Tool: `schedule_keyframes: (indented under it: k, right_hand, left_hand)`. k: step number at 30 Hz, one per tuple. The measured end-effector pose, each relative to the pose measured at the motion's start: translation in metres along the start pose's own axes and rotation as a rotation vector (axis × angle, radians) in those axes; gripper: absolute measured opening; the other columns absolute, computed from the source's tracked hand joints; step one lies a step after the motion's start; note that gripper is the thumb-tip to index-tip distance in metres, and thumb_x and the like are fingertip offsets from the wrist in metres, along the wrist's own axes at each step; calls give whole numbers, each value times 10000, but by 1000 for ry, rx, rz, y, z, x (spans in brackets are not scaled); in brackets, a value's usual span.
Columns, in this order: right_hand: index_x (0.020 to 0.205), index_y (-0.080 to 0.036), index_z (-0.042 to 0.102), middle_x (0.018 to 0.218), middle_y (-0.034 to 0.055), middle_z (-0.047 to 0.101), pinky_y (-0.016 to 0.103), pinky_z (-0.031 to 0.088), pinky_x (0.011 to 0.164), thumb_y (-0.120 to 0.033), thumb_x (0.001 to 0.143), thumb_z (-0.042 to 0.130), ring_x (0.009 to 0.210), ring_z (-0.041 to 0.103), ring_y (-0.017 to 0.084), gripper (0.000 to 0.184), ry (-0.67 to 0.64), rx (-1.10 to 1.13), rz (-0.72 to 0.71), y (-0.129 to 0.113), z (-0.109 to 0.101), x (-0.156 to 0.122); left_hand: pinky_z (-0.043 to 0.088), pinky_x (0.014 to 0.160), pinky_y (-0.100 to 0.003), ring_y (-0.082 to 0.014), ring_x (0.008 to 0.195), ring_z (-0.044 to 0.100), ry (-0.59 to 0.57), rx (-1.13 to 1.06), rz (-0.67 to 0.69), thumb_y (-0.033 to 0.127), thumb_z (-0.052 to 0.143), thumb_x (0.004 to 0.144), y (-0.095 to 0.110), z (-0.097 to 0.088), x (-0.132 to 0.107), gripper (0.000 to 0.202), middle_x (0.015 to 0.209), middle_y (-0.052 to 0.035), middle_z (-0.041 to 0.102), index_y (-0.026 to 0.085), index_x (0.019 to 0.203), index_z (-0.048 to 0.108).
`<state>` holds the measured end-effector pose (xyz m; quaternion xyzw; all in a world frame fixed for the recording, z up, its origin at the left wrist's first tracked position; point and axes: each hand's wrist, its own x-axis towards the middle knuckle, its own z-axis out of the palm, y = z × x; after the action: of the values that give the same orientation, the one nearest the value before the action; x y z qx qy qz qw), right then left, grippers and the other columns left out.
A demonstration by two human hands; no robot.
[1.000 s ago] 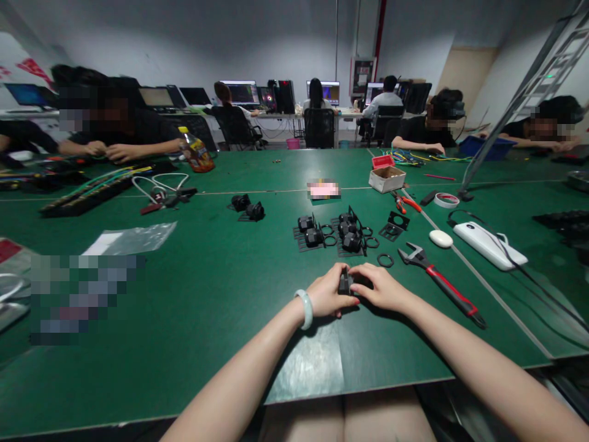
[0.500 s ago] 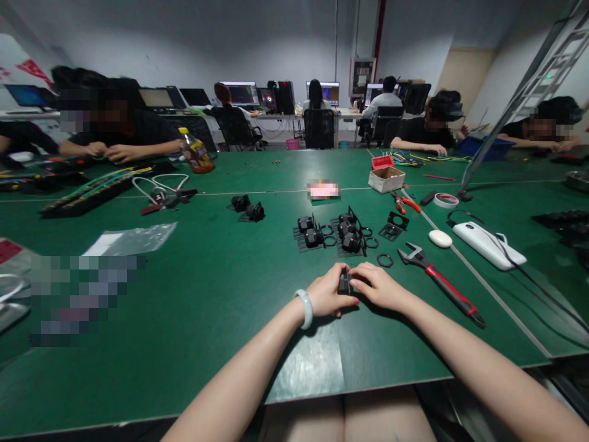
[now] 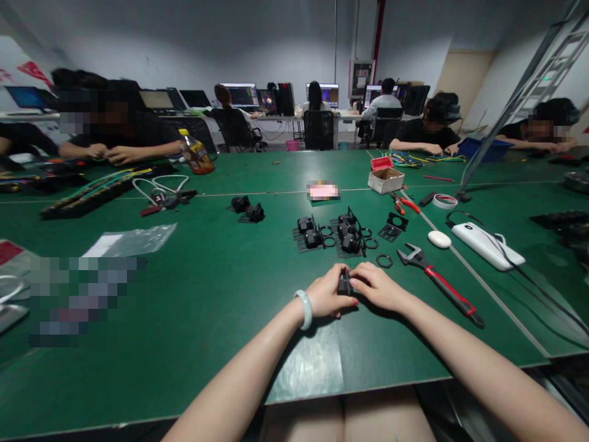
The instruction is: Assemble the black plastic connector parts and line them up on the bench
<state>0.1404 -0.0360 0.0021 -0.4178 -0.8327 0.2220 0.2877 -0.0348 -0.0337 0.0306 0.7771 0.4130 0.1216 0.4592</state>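
Green table (image 3: 193, 319): screens (image 3: 243, 95) beyond.
Left hand (image 3: 326, 291): grip closed round a black part (image 3: 344, 284) between both hands.
Right hand (image 3: 375, 286): grip pinching its right edge.
Clustered fittings (image 3: 314, 238): seemingly part-done, rings (image 3: 329, 247) beside them.
Lone bracket (image 3: 390, 233): seemingly not begun, loose ring (image 3: 384, 267) near.

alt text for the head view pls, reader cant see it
A person's left hand holds a small black part at a green table, the right hand touching it. Black fittings and brackets lie just beyond, with an adjustable wrench to the right.
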Motion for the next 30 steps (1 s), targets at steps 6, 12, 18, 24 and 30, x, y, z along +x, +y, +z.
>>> schedule_keyframes:
  k: [6,12,18,24,30]
  right_hand:
    - [924,-162,520,870,56,537,316,373,768,-228,785,462,842,474,168,165,27,44,-39,-4,-6,-3]
    - [968,-174,466,940,56,512,321,374,800,-108,632,560,894,462,182,355,64,97,-136,-6,-10,-3]
    - [945,-187,469,937,53,524,344,368,805,-132,621,595,900,462,190,352,54,93,-150,-4,-8,-2]
    - [921,-186,480,921,51,534,348,373,792,-158,640,606,885,469,188,309,55,86,-142,-2,-5,0]
    - [917,-188,499,913,47,550,349,377,787,-179,652,613,882,477,188,288,58,76,-137,-1,-5,0]
  left_hand:
    - [410,316,-179,-87,391,539,47,6,-5,375,583,657,-4,3,1,538,871,-40,549,231,1077,278]
    - [418,327,-184,-79,398,538,35,-5,-15,375,578,661,-3,2,1,546,924,-59,532,229,1091,274]
    - [422,358,-187,-80,401,541,43,18,-2,389,571,665,-2,2,1,529,891,-42,550,226,1085,294]
    - [420,353,-177,-85,409,550,35,-3,-14,356,569,672,-3,3,2,508,863,-31,563,229,1081,295]
    - [420,353,-175,-77,400,544,41,4,-4,363,570,670,-2,2,2,507,875,-36,556,226,1076,299]
